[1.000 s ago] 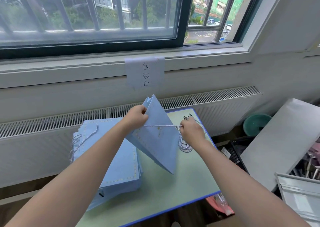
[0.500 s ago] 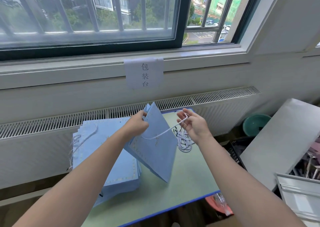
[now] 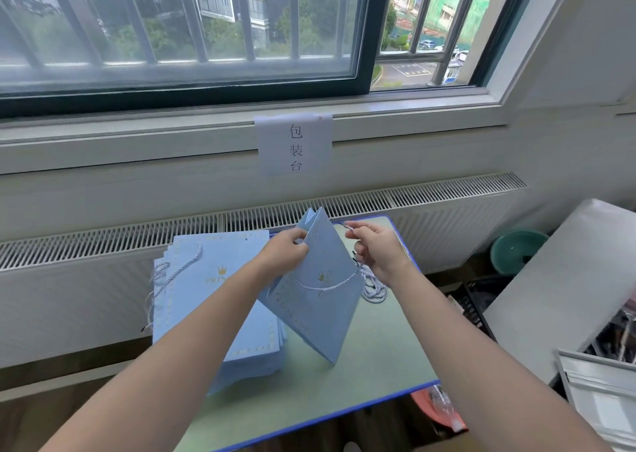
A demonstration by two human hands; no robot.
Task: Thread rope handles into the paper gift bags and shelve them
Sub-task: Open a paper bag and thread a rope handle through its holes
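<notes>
Since half a second back, the rope has been let sag into a loop across the held bag's face, and its free end has been lifted by the right hand toward the top edge. That end is pinched between thumb and finger; the bag's upper corner is gripped by the left hand, its bottom tip propped on the bench. Thin stiff paper like this is probably creased easily, so it's best held near the reinforced rim. The rope looks soft and floppy, best pinched right at the tip. The punched hole can't be made out, and a shelf isn't seen. Finished bags are stacked alongside, spare cords behind.
</notes>
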